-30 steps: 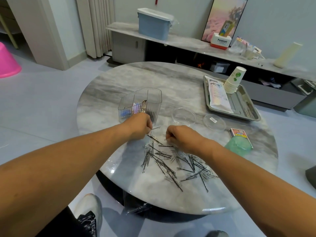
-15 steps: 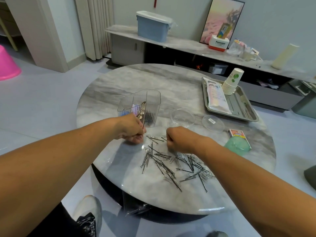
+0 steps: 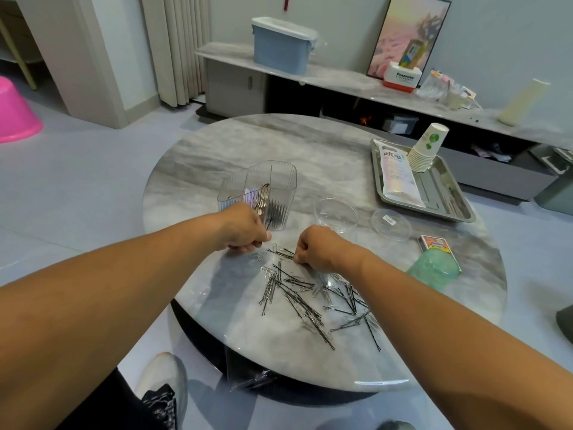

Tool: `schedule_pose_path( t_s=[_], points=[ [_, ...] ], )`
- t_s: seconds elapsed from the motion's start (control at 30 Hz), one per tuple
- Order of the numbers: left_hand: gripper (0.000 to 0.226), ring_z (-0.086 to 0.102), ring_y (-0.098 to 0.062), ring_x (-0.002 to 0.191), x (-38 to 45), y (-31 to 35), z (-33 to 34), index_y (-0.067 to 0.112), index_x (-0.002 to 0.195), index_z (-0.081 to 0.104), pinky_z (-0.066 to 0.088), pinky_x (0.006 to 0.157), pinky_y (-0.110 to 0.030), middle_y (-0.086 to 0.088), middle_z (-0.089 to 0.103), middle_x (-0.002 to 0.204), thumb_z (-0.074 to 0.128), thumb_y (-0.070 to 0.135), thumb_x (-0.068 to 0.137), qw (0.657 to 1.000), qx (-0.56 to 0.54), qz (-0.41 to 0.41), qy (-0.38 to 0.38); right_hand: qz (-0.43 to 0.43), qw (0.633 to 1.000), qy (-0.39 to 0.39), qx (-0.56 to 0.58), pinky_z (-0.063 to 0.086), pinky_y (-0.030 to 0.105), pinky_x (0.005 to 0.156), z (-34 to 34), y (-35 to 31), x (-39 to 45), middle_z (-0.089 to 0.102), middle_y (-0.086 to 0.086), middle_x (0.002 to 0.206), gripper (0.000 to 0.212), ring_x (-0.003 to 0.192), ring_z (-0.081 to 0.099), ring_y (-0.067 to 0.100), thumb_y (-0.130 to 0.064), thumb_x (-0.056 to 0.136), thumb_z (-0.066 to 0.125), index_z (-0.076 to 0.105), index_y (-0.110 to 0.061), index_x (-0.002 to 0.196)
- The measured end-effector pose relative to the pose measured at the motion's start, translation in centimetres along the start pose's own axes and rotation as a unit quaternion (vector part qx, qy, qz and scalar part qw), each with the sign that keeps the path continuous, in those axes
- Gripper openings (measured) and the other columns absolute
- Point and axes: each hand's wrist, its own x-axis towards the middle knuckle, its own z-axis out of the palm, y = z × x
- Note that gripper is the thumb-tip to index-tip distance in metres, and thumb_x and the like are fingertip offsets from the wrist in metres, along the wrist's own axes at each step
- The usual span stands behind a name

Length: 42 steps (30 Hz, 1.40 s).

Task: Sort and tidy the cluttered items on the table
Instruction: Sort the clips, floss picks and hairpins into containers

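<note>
A heap of black hairpins and silver paper clips [image 3: 297, 293] lies on the round marble table [image 3: 248, 144] in front of me. A clear divided organiser [image 3: 279, 178] stands behind it, with silver clips [image 3: 264, 195] upright in one compartment. My left hand [image 3: 243, 228] is closed just in front of the organiser, pinching a thin black hairpin. My right hand [image 3: 319, 249] is curled knuckles-up at the heap's far edge, its fingertips closed on hairpins. A few loose paper clips [image 3: 257, 256] lie under the left hand.
A clear round dish [image 3: 336, 209] and its lid [image 3: 391, 223] sit right of the organiser. Further right are a small printed box [image 3: 434, 243], a green cup [image 3: 434, 270], and a metal tray [image 3: 465, 209] with a cup stack [image 3: 428, 147] and a packet [image 3: 397, 175].
My left hand drew back a little from the organiser toward the table's near left and stays closed. My right hand has barely moved at the heap's far edge.
</note>
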Motion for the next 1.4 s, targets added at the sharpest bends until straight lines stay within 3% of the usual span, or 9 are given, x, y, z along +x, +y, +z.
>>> schedule_pose_path(
  t_s=[0.1, 0.27, 0.4, 0.67, 0.8, 0.9, 1.07, 1.23, 1.4],
  points=[
    [0.015, 0.061, -0.011, 0.052, -0.1, 0.4, 0.0, 0.005, 0.083, 0.064, 0.056, 0.053, -0.02, -0.012, 0.07, 0.077, 0.072, 0.014, 0.093, 1.0, -0.025, 0.007, -0.003, -0.009, 0.995, -0.022, -0.101, 0.054, 0.043, 0.081, 0.0, 0.0, -0.3, 0.071, 0.013, 0.101, 0.017, 0.093, 0.066, 0.028, -0.017, 0.099, 0.058, 0.068, -0.004, 0.1],
    [0.006, 0.07, -0.018, 0.064, -0.5, 1.1, 0.3, 0.004, 0.09, 0.064, 0.062, 0.066, -0.029, -0.016, 0.074, 0.083, 0.069, 0.005, 0.094, 0.995, -0.098, -0.017, -0.03, -0.002, 1.0, -0.026, 0.002, 0.053, 0.049, 0.088, -1.4, 0.0, -1.1, 0.067, 0.027, 0.117, 0.033, 0.085, 0.06, 0.027, -0.017, 0.104, 0.05, 0.062, 0.013, 0.108],
    [0.02, 0.076, -0.026, 0.081, -1.2, 1.4, 0.9, 0.006, 0.113, 0.055, 0.064, 0.071, -0.036, -0.021, 0.074, 0.099, 0.061, -0.004, 0.096, 0.977, -0.183, -0.047, -0.094, -0.001, 0.98, 0.012, 0.2, 0.048, 0.026, 0.066, -2.0, -0.4, -1.7, 0.068, 0.009, 0.097, 0.025, 0.079, 0.058, 0.018, -0.018, 0.104, 0.055, 0.065, 0.002, 0.094],
    [0.03, 0.073, -0.03, 0.092, -2.0, 2.3, 2.8, -0.003, 0.114, 0.054, 0.063, 0.071, -0.028, -0.032, 0.065, 0.115, 0.046, -0.02, 0.09, 0.944, -0.285, -0.05, -0.157, 0.013, 0.966, 0.028, 0.259, 0.044, 0.037, 0.063, -1.0, -2.0, -1.8, 0.061, 0.015, 0.076, 0.022, 0.07, 0.051, 0.024, -0.014, 0.1, 0.056, 0.063, -0.006, 0.081],
    [0.025, 0.071, -0.031, 0.094, -2.5, 3.1, 2.1, -0.011, 0.115, 0.057, 0.061, 0.085, -0.033, -0.024, 0.065, 0.106, 0.044, 0.0, 0.096, 0.898, -0.391, -0.067, -0.192, 0.034, 0.945, 0.1, 0.308, 0.058, 0.029, 0.062, -1.1, -1.5, -1.6, 0.074, 0.011, 0.077, 0.019, 0.06, 0.063, 0.012, -0.021, 0.09, 0.076, 0.071, -0.003, 0.088],
    [0.044, 0.072, -0.033, 0.095, -2.7, 3.6, 1.8, -0.011, 0.115, 0.057, 0.06, 0.085, -0.036, -0.024, 0.068, 0.101, 0.045, 0.031, 0.107, 0.867, -0.454, -0.076, -0.19, 0.039, 0.937, 0.116, 0.328, 0.039, 0.015, 0.041, -2.1, -1.8, -2.1, 0.067, 0.002, 0.064, 0.017, 0.04, 0.051, 0.0, -0.018, 0.087, 0.08, 0.074, -0.003, 0.091],
    [0.042, 0.075, -0.03, 0.069, -2.8, 5.6, 0.2, -0.01, 0.098, 0.057, 0.063, 0.066, -0.034, -0.023, 0.069, 0.082, 0.036, 0.024, 0.111, 0.855, -0.486, -0.088, -0.155, 0.032, 0.9, 0.123, 0.417, 0.049, 0.022, 0.05, -4.6, -2.9, -1.9, 0.069, 0.014, 0.076, 0.017, 0.052, 0.055, 0.011, -0.011, 0.094, 0.071, 0.073, 0.006, 0.098],
    [0.053, 0.072, -0.038, 0.089, -2.6, 7.7, -3.4, -0.012, 0.112, 0.056, 0.063, 0.075, -0.039, -0.029, 0.069, 0.094, 0.034, 0.037, 0.11, 0.85, -0.498, -0.077, -0.152, 0.015, 0.857, 0.157, 0.491, 0.042, 0.021, 0.05, -7.2, -3.9, -2.4, 0.073, 0.008, 0.082, 0.017, 0.056, 0.055, 0.009, -0.01, 0.097, 0.064, 0.071, 0.004, 0.102],
    [0.062, 0.06, -0.044, 0.118, -1.3, 8.8, -5.7, -0.012, 0.118, 0.05, 0.055, 0.096, -0.043, -0.036, 0.054, 0.13, 0.036, 0.047, 0.108, 0.864, -0.493, -0.053, -0.088, 0.05, 0.829, 0.183, 0.525, 0.045, 0.023, 0.056, -7.3, -4.5, -1.8, 0.072, 0.004, 0.09, 0.017, 0.069, 0.057, 0.012, -0.019, 0.098, 0.063, 0.072, -0.006, 0.104]
  ],
)
